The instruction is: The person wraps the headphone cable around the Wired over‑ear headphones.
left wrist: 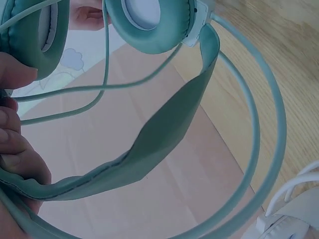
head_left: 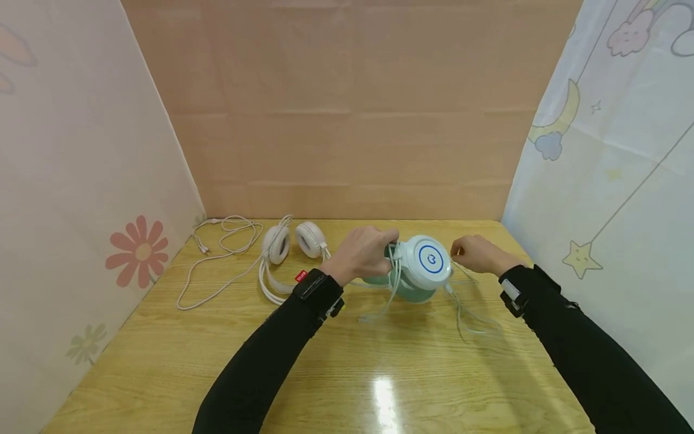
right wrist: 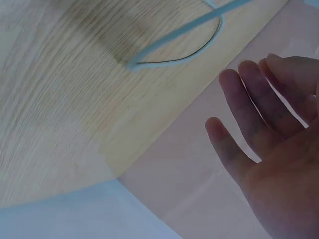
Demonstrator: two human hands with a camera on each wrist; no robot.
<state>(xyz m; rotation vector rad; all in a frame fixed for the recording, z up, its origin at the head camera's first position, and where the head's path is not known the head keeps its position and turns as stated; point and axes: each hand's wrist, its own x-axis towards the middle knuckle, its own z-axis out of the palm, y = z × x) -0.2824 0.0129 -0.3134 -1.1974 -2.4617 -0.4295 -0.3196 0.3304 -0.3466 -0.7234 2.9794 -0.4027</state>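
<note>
Mint-green headphones (head_left: 412, 271) with a blue mark on one round ear cup are in my left hand (head_left: 364, 253). In the left wrist view, that hand's fingers (left wrist: 15, 144) curl round the headband (left wrist: 164, 134) near one green ear cup (left wrist: 149, 30). The headband bows out from the grip, and thin green cable (left wrist: 134, 82) strands cross behind it. To the right of the headphones is my right hand (head_left: 479, 254), beside loose green cable. Its fingers are loosely bent in the right wrist view, with nothing visible in them; part of the hand is cut off there.
White headphones (head_left: 276, 244) lie on the wooden table (head_left: 325, 374) left of my left hand. Their white cable (head_left: 203, 301) loops out to the left. A brown backdrop (head_left: 347, 120) stands behind, with patterned cloth walls (head_left: 612, 169) at the sides.
</note>
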